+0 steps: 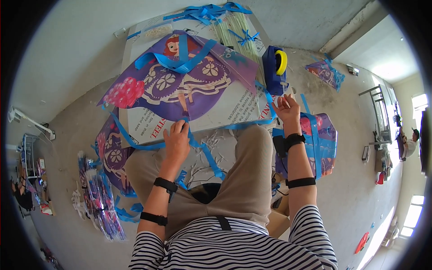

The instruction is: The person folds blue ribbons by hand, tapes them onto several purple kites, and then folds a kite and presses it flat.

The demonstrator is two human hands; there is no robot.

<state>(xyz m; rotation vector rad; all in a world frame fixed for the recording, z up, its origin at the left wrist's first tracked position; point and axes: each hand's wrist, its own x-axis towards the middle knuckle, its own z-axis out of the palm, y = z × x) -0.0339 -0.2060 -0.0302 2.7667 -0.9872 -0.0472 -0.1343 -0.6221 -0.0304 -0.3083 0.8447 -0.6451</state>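
Note:
A purple kite point(208, 91) printed with a cartoon girl in a gown lies flat on a white board with printing point(148, 128). At the kite's lower tip, my left hand point(177, 141) rests with curled fingers pressed at a blue ribbon point(195, 141) that hangs over the board's near edge. A wider blue strip point(182, 63) loops across the kite's upper part. My right hand point(287, 110) is raised just below the blue tape dispenser point(271, 72) with its yellow core. Its fingers are loosely bent and apart, and no held thing shows.
Blue ribbons point(207, 13) and pale thin rods point(236, 31) lie at the board's far end. More kites point(324, 139) flank my knees. Bundled wrapped kites point(99, 198) lie on the floor at left. Another kite point(326, 73) is at far right, with people in the distance.

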